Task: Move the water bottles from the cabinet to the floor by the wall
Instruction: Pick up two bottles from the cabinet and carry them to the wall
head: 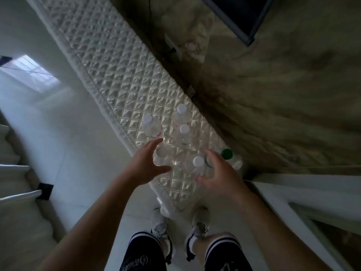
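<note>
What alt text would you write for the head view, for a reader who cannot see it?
A person's left hand and right hand reach down, fingers spread and holding nothing, toward clear water bottles standing on a cabinet covered in white quilted fabric. Most bottles have white caps; one by the right hand has a green cap.

a home: quilted cabinet cover [109,61], wall tv [240,12].

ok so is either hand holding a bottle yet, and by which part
Nothing is held yet. The left hand is open beside the near-left bottle, the right hand open beside the near-right bottle; neither grip has closed on one.
</note>
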{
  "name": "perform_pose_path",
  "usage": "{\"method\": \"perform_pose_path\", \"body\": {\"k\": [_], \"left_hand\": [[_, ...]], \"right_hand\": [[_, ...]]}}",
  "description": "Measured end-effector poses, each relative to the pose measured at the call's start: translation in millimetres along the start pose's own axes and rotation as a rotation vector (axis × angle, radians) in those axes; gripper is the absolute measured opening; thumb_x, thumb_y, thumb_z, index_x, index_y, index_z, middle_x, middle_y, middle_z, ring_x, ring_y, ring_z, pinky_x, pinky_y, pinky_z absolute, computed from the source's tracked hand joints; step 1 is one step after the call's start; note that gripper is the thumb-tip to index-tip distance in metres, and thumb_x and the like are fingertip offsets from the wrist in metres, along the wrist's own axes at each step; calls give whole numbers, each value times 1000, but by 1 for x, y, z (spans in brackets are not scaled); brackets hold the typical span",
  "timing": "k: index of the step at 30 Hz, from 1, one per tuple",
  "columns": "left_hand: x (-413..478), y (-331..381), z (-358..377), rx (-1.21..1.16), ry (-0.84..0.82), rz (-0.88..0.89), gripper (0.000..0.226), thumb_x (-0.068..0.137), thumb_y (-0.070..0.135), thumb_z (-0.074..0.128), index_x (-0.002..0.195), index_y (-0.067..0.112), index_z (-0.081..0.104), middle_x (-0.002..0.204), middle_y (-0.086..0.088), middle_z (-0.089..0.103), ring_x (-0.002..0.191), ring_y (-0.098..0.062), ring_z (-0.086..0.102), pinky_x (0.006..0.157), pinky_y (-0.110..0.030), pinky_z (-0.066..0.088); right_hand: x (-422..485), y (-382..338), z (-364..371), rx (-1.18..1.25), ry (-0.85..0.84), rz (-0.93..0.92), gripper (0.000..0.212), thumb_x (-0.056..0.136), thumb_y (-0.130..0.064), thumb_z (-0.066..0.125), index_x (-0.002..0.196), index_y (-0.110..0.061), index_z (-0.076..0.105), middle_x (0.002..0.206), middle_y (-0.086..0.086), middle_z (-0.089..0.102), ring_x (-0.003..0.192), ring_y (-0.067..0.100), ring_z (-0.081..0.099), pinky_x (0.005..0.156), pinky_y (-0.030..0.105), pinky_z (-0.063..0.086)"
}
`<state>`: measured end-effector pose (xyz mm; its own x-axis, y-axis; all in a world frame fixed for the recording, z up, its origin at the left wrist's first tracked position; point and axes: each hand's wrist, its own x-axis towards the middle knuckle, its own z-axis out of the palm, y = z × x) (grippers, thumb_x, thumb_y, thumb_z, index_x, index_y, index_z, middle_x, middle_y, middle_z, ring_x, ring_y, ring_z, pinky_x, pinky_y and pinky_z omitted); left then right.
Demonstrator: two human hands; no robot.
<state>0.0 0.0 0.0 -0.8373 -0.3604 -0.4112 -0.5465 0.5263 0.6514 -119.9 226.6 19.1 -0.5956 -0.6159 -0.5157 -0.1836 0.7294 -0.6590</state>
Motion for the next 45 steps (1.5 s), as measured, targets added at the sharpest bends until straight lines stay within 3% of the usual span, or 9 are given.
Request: {"method": "perform_pose_path", "body": {"k": [9, 15, 21, 32, 39, 42, 45], "left_hand": [[25, -34, 30, -25, 51, 14, 87, 63, 36, 87, 138, 31, 44, 139, 4, 51, 117, -15, 55, 101, -36, 46], [31, -34, 32, -47, 63, 22, 82, 64, 34, 88, 135, 33, 46, 138, 5, 53, 119, -16, 54, 101, -43, 47], [23, -29, 22, -47, 50, 38, 80, 66, 31, 87, 136, 30, 47, 139, 5, 51, 120, -14, 52, 104, -40, 45], [-19, 9, -24, -49, 117, 90, 80, 63, 27, 89, 134, 26, 51, 136, 3, 56, 119, -14, 55, 102, -35, 45], [-71, 60, -65, -81, 177, 101, 80, 62, 25, 89, 132, 30, 50, 130, 7, 59, 110, -7, 55, 95, -28, 46], [-97, 81, -84, -92, 213, 86, 77, 63, 28, 89, 127, 35, 48, 124, 8, 62, 106, -12, 59, 91, -33, 51], [-121, 100, -98, -106, 258, 67, 74, 63, 28, 88, 123, 31, 46, 117, 10, 61, 102, -15, 60, 87, -34, 52]], "right_hand": [[32, 25, 35, 98, 29, -5, 90, 73, -27, 81, 145, -37, 28, 148, -16, 35, 129, -2, 36, 105, 21, 34], [39, 28, 43, 59, 91, -26, 78, 74, -22, 81, 140, -31, 39, 142, -13, 45, 130, 5, 43, 108, 30, 39], [36, 21, 44, -25, 122, -52, 75, 71, -24, 83, 135, -26, 46, 136, -8, 52, 124, 9, 48, 101, 24, 39], [-11, -27, 12, -3, 177, -71, 73, 70, -24, 84, 133, -28, 48, 132, -13, 52, 115, 1, 48, 91, 15, 36], [-62, -76, -31, 14, 223, -139, 70, 71, -25, 83, 131, -29, 49, 131, -10, 54, 116, 6, 50, 93, 24, 43], [-87, -97, -53, 35, 248, -198, 68, 68, -25, 84, 128, -25, 52, 127, -6, 57, 117, 12, 54, 96, 35, 48], [-110, -116, -72, 80, 260, -235, 68, 67, -23, 85, 127, -23, 53, 124, -6, 58, 114, 12, 55, 96, 37, 49]]}}
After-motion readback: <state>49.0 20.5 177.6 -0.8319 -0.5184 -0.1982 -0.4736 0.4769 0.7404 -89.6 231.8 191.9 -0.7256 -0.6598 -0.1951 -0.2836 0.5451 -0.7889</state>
